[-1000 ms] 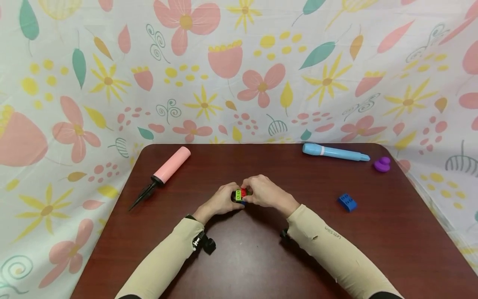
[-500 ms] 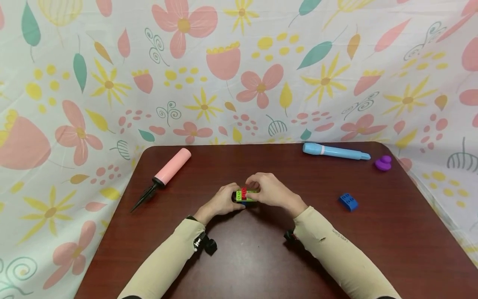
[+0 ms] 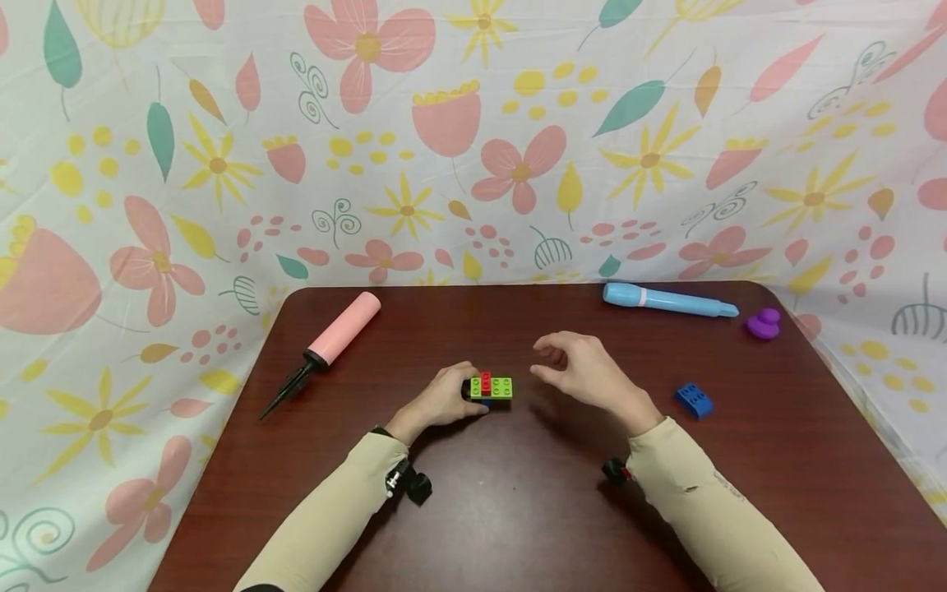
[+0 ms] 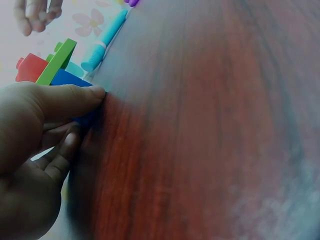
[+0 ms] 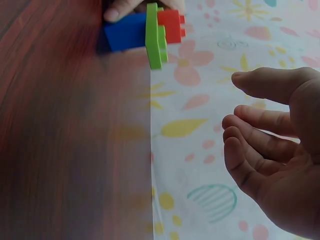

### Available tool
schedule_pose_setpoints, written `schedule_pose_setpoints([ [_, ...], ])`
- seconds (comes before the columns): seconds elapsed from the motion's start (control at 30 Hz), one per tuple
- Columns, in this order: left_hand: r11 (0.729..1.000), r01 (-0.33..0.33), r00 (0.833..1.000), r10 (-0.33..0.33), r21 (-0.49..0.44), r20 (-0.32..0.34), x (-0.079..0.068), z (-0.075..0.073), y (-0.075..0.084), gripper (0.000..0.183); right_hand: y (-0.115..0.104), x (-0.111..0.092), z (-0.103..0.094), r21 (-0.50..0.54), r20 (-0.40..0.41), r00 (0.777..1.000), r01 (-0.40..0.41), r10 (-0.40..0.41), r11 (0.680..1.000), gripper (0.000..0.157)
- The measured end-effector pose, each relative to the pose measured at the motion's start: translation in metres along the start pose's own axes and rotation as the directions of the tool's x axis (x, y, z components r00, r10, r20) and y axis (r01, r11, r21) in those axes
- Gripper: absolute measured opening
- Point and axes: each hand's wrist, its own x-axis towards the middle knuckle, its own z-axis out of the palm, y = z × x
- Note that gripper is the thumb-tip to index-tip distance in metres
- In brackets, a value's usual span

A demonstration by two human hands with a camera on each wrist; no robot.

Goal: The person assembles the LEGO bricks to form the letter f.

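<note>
A small stack of toy building bricks stands on the table near the middle of the head view. At its bottom is a blue brick (image 5: 126,33). Across that lies a long lime-green brick (image 3: 504,387), and a narrow red brick (image 3: 485,383) sits on top, left of the green one's middle. My left hand (image 3: 441,396) pinches the blue brick from the left, its thumb (image 4: 75,98) along the near side. My right hand (image 3: 592,372) hovers to the right of the stack, apart from it, fingers loosely bent and holding nothing.
Far right on the table lies a loose blue brick (image 3: 694,400). Behind it are a purple duck-like toy (image 3: 764,323) and a light-blue tube (image 3: 669,301). A pink cylinder with a black tapered end (image 3: 344,329) lies at the left. A flowered cloth (image 3: 518,164) hangs behind the table.
My right hand has let go of the red brick and moved right, leaving the top of the stack uncovered. My left hand stays at the blue brick.
</note>
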Motion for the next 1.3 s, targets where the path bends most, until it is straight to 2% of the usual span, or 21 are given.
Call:
schedule_pose_setpoints([
  [0.5,1.000,0.002,1.000,-0.002,-0.012,0.012,0.002,-0.001,0.001,0.052,0.030,-0.034,-0.028,-0.057,-0.110,0.992,-0.074,0.068,0.996,0.032],
  [0.77,1.000,0.013,1.000,-0.013,-0.006,0.012,0.001,0.000,0.001,0.052,0.041,-0.050,-0.034,-0.077,-0.117,0.988,-0.106,0.097,0.991,0.034],
  [1.0,1.000,0.005,1.000,-0.005,-0.006,0.002,0.000,0.001,0.000,0.049,0.049,-0.060,-0.038,-0.108,-0.205,0.975,-0.107,0.083,0.988,0.030],
  [1.3,1.000,-0.008,1.000,0.008,-0.010,-0.006,0.000,0.001,-0.001,0.046,0.062,-0.072,-0.046,-0.143,-0.263,0.960,-0.141,0.099,0.980,0.030],
])
